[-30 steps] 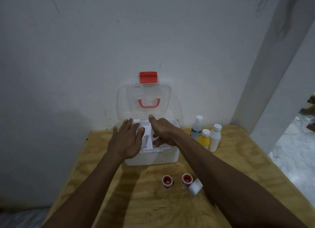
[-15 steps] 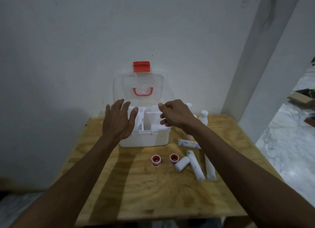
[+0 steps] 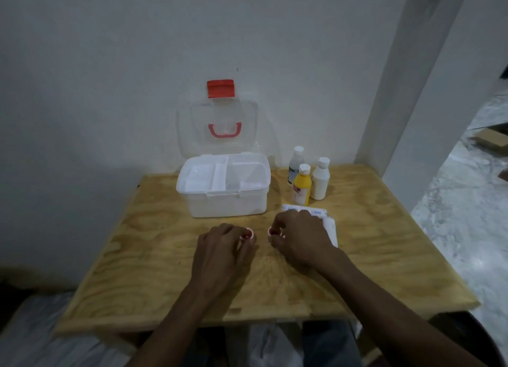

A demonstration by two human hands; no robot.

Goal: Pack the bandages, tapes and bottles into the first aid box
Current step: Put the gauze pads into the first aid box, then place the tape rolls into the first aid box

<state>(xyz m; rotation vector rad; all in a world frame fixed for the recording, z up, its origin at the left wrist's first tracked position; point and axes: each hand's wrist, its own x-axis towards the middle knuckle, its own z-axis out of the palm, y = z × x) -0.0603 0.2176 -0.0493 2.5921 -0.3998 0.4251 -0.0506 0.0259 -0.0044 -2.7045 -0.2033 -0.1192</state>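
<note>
The wooden table [image 3: 371, 256] carries the first aid box [image 3: 222, 199], lid open, tray apparently empty. Three bottles [image 3: 302, 185] are clustered just beside it and could be toppled by a passing arm. Bandages [image 3: 328, 223] are partly hidden. Each tape roll [image 3: 247, 233] [image 3: 273, 231] is pinched by the left hand [image 3: 220, 252] and right hand [image 3: 298, 236]; a loose pinch could let one roll away.

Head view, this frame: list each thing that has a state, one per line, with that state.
first aid box: open, tray compartments look empty.
lid: raised upright against the wall.
three bottles: upright, capped, beside the box.
left tape roll: on the table, left hand closing fingers on it.
right tape roll: on the table, right hand closing fingers on it.
bandages: lying flat, partly hidden by the right hand.
</note>
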